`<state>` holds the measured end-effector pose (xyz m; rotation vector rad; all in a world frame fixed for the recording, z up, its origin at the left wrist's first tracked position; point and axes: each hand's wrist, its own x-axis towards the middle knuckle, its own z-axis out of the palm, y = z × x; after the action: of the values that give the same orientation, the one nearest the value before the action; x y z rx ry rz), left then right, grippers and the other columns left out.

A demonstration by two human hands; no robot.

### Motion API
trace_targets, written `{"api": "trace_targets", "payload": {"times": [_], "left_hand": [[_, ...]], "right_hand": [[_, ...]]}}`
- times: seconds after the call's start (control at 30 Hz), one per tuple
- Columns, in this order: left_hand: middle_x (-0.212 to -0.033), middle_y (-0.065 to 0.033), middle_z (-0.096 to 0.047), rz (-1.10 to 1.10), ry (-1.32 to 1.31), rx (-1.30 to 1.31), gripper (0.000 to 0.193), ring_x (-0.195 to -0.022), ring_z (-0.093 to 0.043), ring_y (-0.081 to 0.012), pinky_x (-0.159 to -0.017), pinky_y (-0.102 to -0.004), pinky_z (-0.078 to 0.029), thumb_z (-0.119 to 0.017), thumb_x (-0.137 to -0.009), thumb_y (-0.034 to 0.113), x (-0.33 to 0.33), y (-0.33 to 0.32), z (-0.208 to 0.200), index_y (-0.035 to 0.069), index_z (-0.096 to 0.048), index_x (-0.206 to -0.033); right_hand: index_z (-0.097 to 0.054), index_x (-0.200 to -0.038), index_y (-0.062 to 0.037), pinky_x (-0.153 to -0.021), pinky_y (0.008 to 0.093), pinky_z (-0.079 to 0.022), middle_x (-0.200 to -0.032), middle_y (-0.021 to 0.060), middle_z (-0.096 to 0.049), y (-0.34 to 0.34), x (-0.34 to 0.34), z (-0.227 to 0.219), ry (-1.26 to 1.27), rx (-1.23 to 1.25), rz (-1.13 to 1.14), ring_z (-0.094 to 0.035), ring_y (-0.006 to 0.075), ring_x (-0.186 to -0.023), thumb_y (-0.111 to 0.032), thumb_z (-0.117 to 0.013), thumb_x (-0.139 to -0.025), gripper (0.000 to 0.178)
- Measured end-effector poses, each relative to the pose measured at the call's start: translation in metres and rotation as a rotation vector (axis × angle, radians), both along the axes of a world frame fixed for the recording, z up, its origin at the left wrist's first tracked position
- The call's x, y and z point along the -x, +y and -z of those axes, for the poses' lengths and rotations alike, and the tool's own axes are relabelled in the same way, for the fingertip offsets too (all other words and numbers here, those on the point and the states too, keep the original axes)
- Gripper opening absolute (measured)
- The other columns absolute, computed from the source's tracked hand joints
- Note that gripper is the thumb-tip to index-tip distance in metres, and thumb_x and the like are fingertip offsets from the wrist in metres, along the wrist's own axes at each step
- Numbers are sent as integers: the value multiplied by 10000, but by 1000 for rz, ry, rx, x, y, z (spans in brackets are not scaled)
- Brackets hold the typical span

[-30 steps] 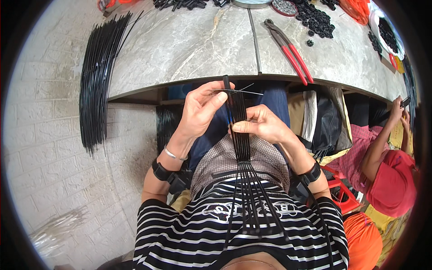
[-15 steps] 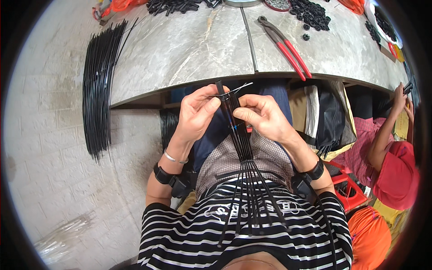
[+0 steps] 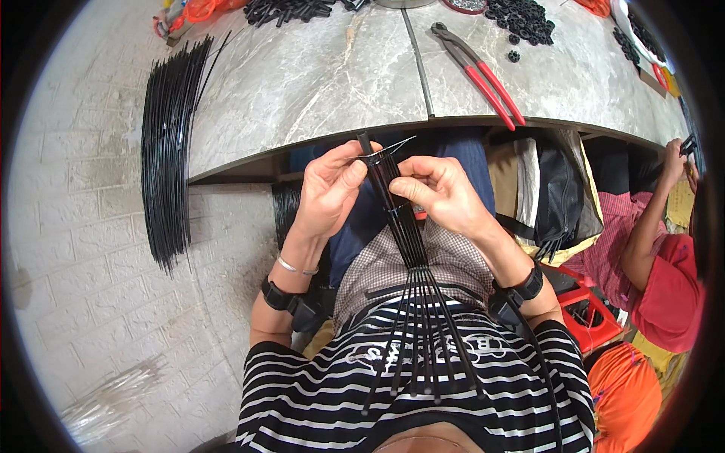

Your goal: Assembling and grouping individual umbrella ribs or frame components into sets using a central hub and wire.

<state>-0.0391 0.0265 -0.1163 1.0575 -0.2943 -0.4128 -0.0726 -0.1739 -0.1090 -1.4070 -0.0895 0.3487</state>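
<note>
In front of my lap I hold a black umbrella frame (image 3: 406, 234), its thin ribs bunched round a shaft and splayed out toward my chest. My left hand (image 3: 330, 189) is closed in a pinch at the top of the frame, beside the dark shaft end (image 3: 365, 142). A thin wire (image 3: 398, 146) loops round the ribs near that top, its free ends sticking out to the upper right. My right hand (image 3: 440, 190) is closed, thumb and curled fingers gripping the ribs a little lower. What lies under its fingertips is hidden.
Ahead, on the grey table (image 3: 317, 83), lie red-handled pliers (image 3: 483, 79), small black parts (image 3: 521, 23) and short black tubes (image 3: 283, 9). A sheaf of black rods (image 3: 166, 151) hangs over its left edge. Bags (image 3: 555, 189) stand underneath; a co-worker (image 3: 657, 279) sits at right.
Both hands stay nearly in place on the umbrella frame. The wire's free ends have shifted slightly left, and the frame appears turned a little.
</note>
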Motion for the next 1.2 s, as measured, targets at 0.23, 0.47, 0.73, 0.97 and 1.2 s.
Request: {"api": "trace_targets", "payload": {"times": [0.23,0.47,0.73,0.97,1.2], "left_hand": [[-1143,-111,-637,-3,7,10,333,-1045,-604,-182,-929,-337,-477,-595,-938,110,5,-5,-3,-44,-565,-1231],[-1096,-63,-583,58,-80,-69,229,-802,-584,-99,-640,-212,-482,-579,-934,73,9,-18,-27,-37,-619,-1131],[-1143,-122,-591,226,-238,-62,255,-889,-632,-185,-762,-310,-539,-647,-906,121,-20,-40,-14,-32,-638,-1110],[-1060,-44,-663,305,-114,-20,358,-988,-608,-121,-857,-258,-501,-682,-894,200,-48,-79,-12,8,-617,-1189],[-1243,-130,-560,71,121,160,629,-1058,-608,-187,-906,-277,-492,-640,-930,220,-21,-89,-11,-10,-332,-1428]], "right_hand": [[-678,-973,0,-502,199,-422,-739,-26,-641,0,-3,14,121,-165,-61,-538,23,-599,-180,-665,-904,193],[-645,-986,21,-750,227,-473,-883,33,-667,-21,-8,11,65,-399,-289,-599,73,-827,-130,-642,-904,171],[-660,-927,38,-761,246,-489,-870,42,-668,-43,-16,17,-101,-427,-262,-610,97,-811,-52,-713,-837,138],[-645,-965,3,-737,198,-455,-864,-11,-634,-57,-14,23,-149,-429,67,-572,49,-793,-90,-700,-860,150],[-640,-1005,6,-767,215,-468,-908,12,-655,-66,-10,28,-193,-289,251,-577,57,-811,-106,-682,-882,172]]}}
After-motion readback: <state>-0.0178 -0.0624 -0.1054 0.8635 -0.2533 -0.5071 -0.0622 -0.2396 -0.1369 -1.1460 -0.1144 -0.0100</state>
